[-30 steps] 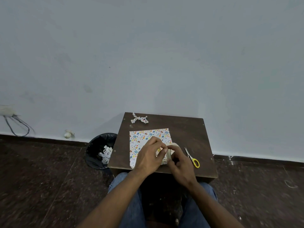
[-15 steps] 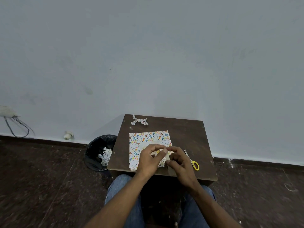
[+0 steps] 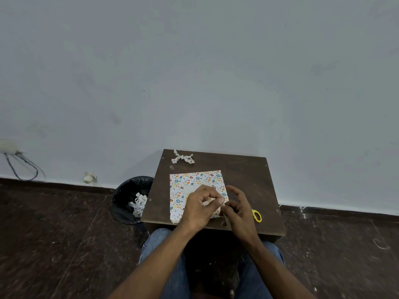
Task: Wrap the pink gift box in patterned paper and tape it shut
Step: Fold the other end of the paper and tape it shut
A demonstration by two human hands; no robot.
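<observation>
The patterned paper (image 3: 194,180) lies flat on the small brown table (image 3: 244,175). My left hand (image 3: 198,209) hovers over the paper's near right part, fingers curled round a pale roll of tape (image 3: 210,201) that is mostly hidden. My right hand (image 3: 239,212) is right beside it. Its thumb and a finger pinch a thin clear strip of tape (image 3: 225,220) that hangs down, and the other fingers are spread. The pink gift box is not visible.
Yellow-handled scissors (image 3: 257,215) lie on the table just right of my right hand. A crumpled paper scrap (image 3: 183,157) sits at the far left corner. A black bin (image 3: 129,190) with paper scraps stands on the floor to the left. The wall is close behind.
Both hands stayed together over the paper's near right corner. My right fingers have spread open and a strip of tape now hangs from them. The camera view shifted slightly.
</observation>
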